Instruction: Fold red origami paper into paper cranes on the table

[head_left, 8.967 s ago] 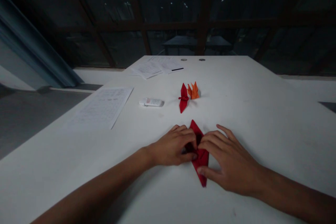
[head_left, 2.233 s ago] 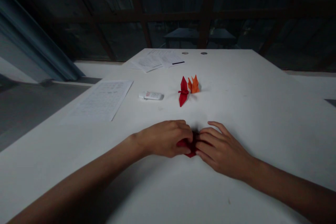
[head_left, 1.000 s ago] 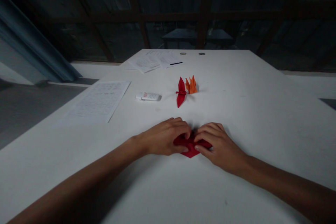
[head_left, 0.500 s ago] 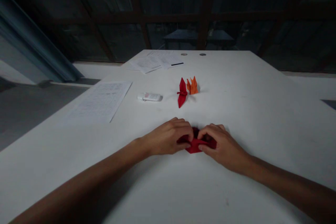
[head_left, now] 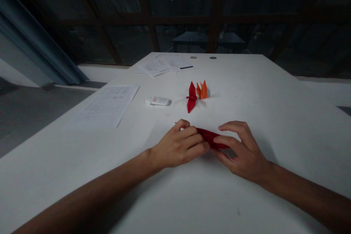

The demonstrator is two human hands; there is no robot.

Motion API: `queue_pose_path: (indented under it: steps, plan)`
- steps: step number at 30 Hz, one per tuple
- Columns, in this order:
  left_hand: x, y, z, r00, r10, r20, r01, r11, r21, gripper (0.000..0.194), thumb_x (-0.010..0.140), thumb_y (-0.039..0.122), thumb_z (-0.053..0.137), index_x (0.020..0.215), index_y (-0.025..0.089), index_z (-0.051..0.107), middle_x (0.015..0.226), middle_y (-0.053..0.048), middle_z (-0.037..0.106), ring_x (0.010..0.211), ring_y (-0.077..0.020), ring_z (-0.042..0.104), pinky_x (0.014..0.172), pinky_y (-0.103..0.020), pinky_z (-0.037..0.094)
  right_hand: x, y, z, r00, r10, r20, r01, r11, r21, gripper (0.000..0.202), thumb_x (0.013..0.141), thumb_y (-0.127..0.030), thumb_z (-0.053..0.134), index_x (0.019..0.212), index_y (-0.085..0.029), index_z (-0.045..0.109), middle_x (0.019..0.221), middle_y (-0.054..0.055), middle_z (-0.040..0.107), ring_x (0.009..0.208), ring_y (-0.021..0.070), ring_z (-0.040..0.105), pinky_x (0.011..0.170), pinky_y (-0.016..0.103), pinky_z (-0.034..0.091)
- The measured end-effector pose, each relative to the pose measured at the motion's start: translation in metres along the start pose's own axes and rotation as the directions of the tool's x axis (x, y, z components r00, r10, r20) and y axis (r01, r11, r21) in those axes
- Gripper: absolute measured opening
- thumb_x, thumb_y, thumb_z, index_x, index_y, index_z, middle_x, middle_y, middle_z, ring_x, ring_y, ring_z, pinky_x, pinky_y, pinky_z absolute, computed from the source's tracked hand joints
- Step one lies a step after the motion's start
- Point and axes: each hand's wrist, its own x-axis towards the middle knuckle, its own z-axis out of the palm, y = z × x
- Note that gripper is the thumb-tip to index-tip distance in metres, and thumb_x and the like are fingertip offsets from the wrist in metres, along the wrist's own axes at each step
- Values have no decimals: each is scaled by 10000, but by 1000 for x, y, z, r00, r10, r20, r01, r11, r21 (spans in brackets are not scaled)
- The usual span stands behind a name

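Between my hands is a folded piece of red paper (head_left: 207, 135), long and narrow, tilted down to the right. My left hand (head_left: 182, 143) is closed around its left part, hiding most of that end; a small red tip shows above the knuckles. At the right end, my right hand (head_left: 245, 151) pinches the paper between thumb and a finger, with the index finger raised off it. Beyond my hands, a red origami crane (head_left: 191, 98) with spread wings lies beside an orange origami crane (head_left: 203, 90).
A white bottle-like object (head_left: 157, 101) with red print lies left of the cranes. Written sheets (head_left: 106, 104) cover the left side of the white table (head_left: 175, 197). More papers (head_left: 157, 65) and a black pen (head_left: 187, 67) lie farther back, near two round discs (head_left: 212, 57).
The red paper has turned from an opened shape to a narrow, slanted strip. My left hand has rolled over it, and my right hand has shifted right with fingers more spread.
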Motion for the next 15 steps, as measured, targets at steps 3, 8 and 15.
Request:
queue_pose_path:
  steps: [3,8,15]
  plan:
    - [-1,0,0,999,29,38,-32,996,85,101,1002,168,522,1000,219,610,878,13,724,830,-157,589,798,-370,371,-1,4,4,979,66,191,-76,996,47,152,852,-130,702,985,-191,659,1159,111,644,1043,259,600,910,445,500]
    - [0,-4,-4,968,20,250,-24,1000,11,146,974,145,504,1014,209,629,990,-27,721,924,-196,586,809,-388,380,-6,8,12,929,14,371,-8,1000,-19,106,922,-143,625,992,-188,689,1013,61,709,973,241,610,914,445,475]
    - [-1,-10,-17,975,-86,206,141,953,-270,201,882,265,583,1062,178,600,1003,-73,675,909,-228,553,834,-412,399,-4,5,10,883,-117,455,201,970,-140,165,968,-126,539,955,-178,694,998,73,724,978,250,599,980,481,444]
